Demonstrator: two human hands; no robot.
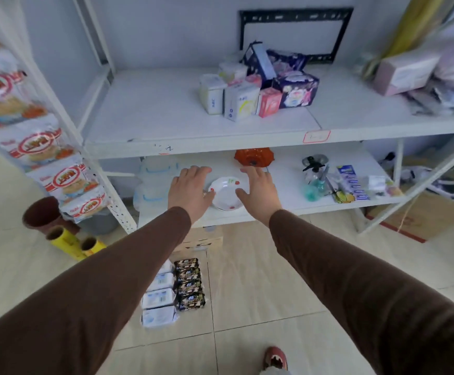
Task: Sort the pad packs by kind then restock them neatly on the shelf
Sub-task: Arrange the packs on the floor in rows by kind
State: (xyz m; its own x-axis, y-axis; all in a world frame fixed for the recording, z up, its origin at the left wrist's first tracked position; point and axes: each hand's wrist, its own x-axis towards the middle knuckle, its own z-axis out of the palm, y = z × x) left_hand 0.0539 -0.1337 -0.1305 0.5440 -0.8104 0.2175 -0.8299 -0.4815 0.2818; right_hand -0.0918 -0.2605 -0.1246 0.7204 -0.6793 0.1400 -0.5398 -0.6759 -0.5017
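Several pad packs (258,85) sit jumbled mid-shelf (166,115): white, pink, dark purple, some tilted. Both hands, L (190,190) & R (259,193), spread wide, holding nothing, well below packs, flanking a plate (227,197).

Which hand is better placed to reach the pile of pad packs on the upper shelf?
Probably the right hand: empty and open, it sits more nearly below the pad packs. The left hand is farther left.

Matt white-painted metal shelf (193,123); pad packs (258,85) in glossy plastic wrap; smooth glazed plate (227,194); soft brown cloth sleeves (128,266); polished floor tiles (261,280).
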